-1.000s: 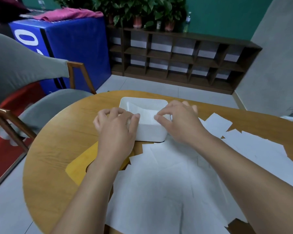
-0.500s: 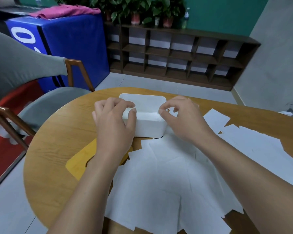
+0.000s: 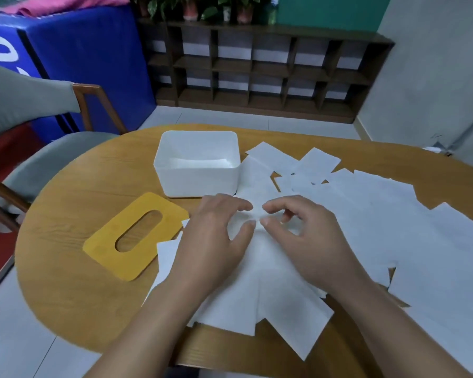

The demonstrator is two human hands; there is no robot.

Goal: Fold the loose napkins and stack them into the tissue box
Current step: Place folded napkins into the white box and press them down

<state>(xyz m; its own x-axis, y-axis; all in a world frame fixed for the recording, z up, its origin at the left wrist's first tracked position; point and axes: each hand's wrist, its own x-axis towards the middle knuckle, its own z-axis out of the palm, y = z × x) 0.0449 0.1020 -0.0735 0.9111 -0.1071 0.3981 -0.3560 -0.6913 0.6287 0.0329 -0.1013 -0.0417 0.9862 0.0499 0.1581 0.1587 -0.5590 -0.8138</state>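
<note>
Head view: left hand and right hand are loosely curled over loose napkins, grip unclear; white tissue box sits lidless on bench.

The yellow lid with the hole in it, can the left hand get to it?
Probably yes. The flat yellow wooden lid lies uncovered on the round wooden table, just left of the left hand, with nothing between them.

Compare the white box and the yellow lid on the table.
The box is white; the lid is yellow. The box stands as a deep open container with napkins inside; the lid is a flat plate lying off the box, nearer the table's left edge. The lid has an oval slot showing wood through it; the box has none visible. Both are rounded rectangles resting on the table.
</note>
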